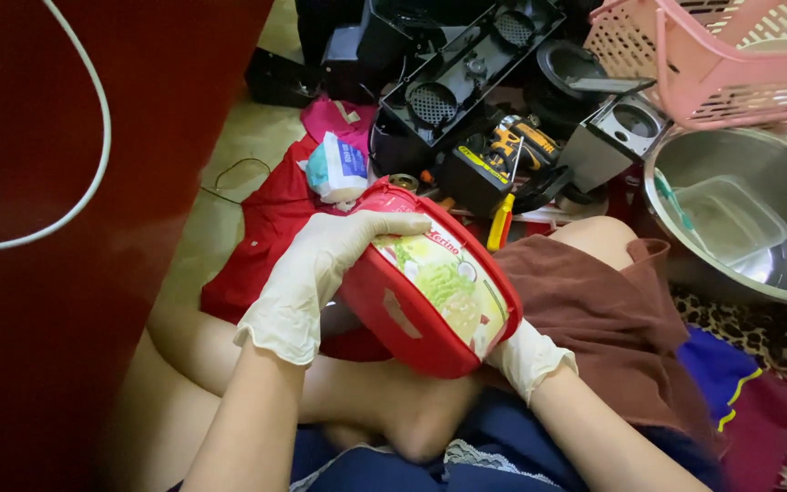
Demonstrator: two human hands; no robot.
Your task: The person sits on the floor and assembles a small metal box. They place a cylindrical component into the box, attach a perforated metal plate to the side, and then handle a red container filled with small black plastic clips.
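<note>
Both my gloved hands hold the red plastic tub with the printed food-picture lid above my lap, tilted so the lid faces me: my left hand is curled over its upper edge, while my right hand props it from beneath, fingers hidden. Farther right, a steel basin holding a clear plastic box sits on the floor, under a pink plastic basket.

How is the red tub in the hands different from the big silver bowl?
The red tub is plastic with a food picture on its lid; the silver bowl is bare shiny metal. The tub is closed and tilted, held up by the left hand and right hand; the bowl sits open, with a clear container inside. The bowl looks bigger. Both are containers.
</note>
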